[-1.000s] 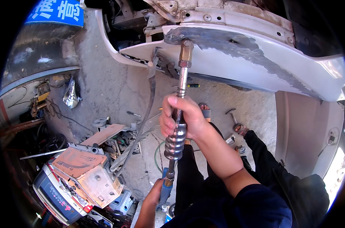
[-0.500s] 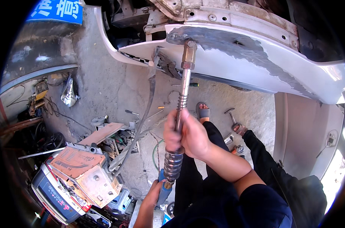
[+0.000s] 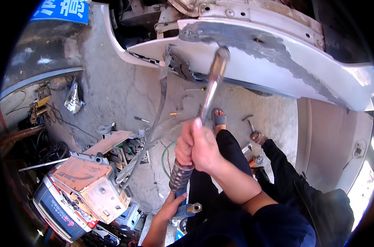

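Note:
A slide-hammer dent puller (image 3: 181, 178) with a spring-like metal sleeve, a steel shaft and a blue handle slants up across the middle. My right hand (image 3: 197, 146) is closed round its shaft, just above the ribbed sleeve. Lower down, my left hand (image 3: 174, 206) grips the blue handle, which ends in a brass-coloured fitting. The puller's blurred tip lies in front of the white car panel (image 3: 248, 72), below its grey filler patch (image 3: 236, 37); whether it touches cannot be told.
A black-sleeved person crouches at right, their hand (image 3: 259, 139) at a hammer (image 3: 248, 121). A thick wrapped cable (image 3: 160, 103) runs from the panel to a boxy machine (image 3: 88, 185) at lower left. Several tools lie on the concrete floor.
The puller's tip has swung right and off the grey filler. My right hand has shifted slightly down towards the ribbed sleeve. The brass fitting has turned to the right.

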Action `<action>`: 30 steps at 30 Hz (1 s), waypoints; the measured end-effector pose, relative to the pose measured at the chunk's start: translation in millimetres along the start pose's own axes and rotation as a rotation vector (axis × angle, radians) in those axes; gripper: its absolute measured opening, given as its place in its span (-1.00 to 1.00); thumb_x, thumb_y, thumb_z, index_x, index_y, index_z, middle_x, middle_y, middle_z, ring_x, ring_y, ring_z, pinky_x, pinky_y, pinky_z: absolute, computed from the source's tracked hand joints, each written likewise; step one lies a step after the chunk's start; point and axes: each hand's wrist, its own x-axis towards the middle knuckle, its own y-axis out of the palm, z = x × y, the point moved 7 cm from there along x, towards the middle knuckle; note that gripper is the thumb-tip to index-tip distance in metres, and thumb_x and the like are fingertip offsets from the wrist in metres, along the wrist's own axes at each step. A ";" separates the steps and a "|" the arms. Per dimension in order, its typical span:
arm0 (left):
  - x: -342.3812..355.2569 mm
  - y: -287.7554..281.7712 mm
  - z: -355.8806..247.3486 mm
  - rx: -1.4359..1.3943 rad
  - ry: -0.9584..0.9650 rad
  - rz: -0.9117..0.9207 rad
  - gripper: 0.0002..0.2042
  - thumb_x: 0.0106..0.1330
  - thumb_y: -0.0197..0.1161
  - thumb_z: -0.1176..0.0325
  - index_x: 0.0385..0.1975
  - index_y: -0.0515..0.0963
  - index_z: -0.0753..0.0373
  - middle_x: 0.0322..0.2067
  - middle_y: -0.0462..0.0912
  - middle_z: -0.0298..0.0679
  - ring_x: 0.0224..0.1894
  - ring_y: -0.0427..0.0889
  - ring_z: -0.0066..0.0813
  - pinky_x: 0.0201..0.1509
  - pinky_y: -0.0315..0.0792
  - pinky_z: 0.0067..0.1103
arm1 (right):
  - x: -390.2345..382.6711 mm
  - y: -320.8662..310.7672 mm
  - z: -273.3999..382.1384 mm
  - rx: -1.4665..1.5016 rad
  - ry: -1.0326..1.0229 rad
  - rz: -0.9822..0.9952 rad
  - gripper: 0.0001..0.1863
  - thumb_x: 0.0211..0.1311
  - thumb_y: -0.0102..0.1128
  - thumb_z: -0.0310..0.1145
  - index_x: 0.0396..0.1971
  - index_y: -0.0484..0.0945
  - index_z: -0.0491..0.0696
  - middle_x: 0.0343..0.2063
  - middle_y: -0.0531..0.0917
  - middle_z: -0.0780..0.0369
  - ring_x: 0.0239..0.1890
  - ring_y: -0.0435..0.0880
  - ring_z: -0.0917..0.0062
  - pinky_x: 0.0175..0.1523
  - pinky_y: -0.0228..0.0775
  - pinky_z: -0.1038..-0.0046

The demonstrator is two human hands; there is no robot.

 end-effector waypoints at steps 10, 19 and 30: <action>24.4 -52.6 37.2 -0.196 -0.107 -0.051 -0.32 0.23 0.22 -0.08 0.10 0.33 0.44 -0.15 0.56 -0.12 -0.11 0.57 -0.41 -0.01 0.47 -0.50 | -29.3 -22.6 47.3 0.147 -0.250 -0.211 -0.44 0.41 -0.31 0.22 -0.65 0.17 0.09 -0.81 0.05 0.46 -0.83 -0.04 0.72 -0.76 -0.12 0.59; 28.2 -65.8 42.0 -0.087 -0.025 -0.120 -0.24 0.23 0.19 -0.15 0.11 0.28 0.50 -0.13 0.49 -0.09 -0.12 0.50 -0.40 -0.02 0.41 -0.51 | -45.2 -14.7 20.5 0.109 -0.306 -0.036 -0.45 0.41 -0.30 0.22 -0.60 0.16 0.07 -0.79 0.03 0.46 -0.81 -0.07 0.73 -0.74 -0.12 0.59; 53.6 -72.3 63.6 -0.065 -0.061 -0.132 -0.53 0.30 0.09 0.05 -0.02 0.34 0.35 -0.29 0.53 -0.17 -0.33 0.55 -0.43 -0.30 0.47 -0.49 | 4.0 -10.2 -7.1 -0.086 -0.032 -0.047 -0.42 0.39 -0.44 0.27 -0.57 0.13 0.05 -0.80 0.03 0.40 -0.81 -0.06 0.69 -0.73 -0.16 0.55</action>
